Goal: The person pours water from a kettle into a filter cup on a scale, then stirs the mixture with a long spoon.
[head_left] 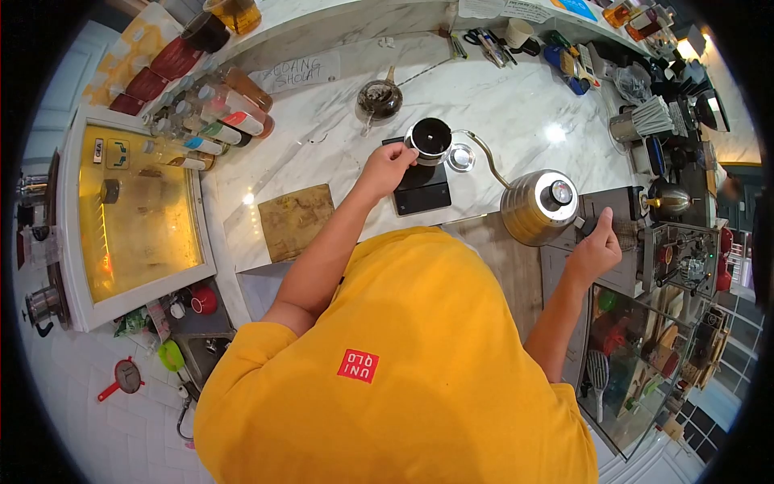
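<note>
My left hand pinches the near-left edge of a small round metal-rimmed vessel with dark contents, which look like coffee grounds. The vessel is over the far end of a black digital scale. My right hand is closed around the handle of a steel gooseneck kettle, with the thumb up. The kettle hangs beyond the counter's front edge, its thin spout reaching to the vessel's right side; whether water flows cannot be made out. A small round metal piece lies right of the scale.
A dark glass pot stands behind on the marble counter. A brown cloth or board lies left, near several bottles and a yellow-lit glass case. Pens, brushes and straws line the far right.
</note>
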A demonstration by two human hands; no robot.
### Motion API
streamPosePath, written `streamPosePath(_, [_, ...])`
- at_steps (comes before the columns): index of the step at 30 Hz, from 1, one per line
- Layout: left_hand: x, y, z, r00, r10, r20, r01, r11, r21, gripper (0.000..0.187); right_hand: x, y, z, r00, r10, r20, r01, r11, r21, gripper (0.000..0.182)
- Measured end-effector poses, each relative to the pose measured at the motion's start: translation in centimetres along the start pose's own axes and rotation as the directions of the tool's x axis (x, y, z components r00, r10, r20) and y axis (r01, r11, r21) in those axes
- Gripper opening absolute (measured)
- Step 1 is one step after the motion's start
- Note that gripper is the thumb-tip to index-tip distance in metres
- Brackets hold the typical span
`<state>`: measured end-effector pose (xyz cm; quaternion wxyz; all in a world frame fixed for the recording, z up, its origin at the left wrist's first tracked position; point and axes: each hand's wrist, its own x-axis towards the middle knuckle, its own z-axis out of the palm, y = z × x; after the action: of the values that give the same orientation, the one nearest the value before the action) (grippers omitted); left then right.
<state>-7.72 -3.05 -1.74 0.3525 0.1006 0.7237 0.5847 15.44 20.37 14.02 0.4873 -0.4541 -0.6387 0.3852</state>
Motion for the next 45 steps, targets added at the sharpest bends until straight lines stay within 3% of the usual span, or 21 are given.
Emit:
streamPosePath(8, [0.1, -0.3, 0.1, 1.0, 0.021, 0.005, -0.021, 0.999, -0.028, 0.027, -0.7, 0.5, 0.0, 0.996, 0.056, 0.07, -0.056, 0.998, -0.005, 0.058])
streamPosePath(11, [0.2, -0.8, 0.5, 0.99, 0.123, -0.068, -0.126, 0.991, -0.047, 0.03, -0.8, 0.9, 0.3, 0.996, 0.047, 0.08, -0.047, 0.999, -0.001, 0.058])
streamPosePath(23, [0.5, -1.1, 0.4, 0.991, 0.114, -0.065, -0.116, 0.993, -0.027, 0.03, -0.2, -1.4, 1.3, 0.999, 0.024, 0.036, -0.026, 0.999, 0.045, 0.059])
streamPosePath(32, [0.8, -1.5, 0.3, 0.991, 0.117, -0.059, -0.119, 0.993, -0.02, 0.031, 0.6, -0.3, -0.5, 1.0, -0.019, 0.024, 0.02, 0.999, -0.035, 0.057])
streamPosePath(45, [0.5, -1.1, 0.5, 0.99, 0.12, -0.074, -0.123, 0.992, -0.034, 0.031, -0.6, 0.3, 0.2, 0.994, 0.033, 0.102, -0.034, 0.999, 0.013, 0.054])
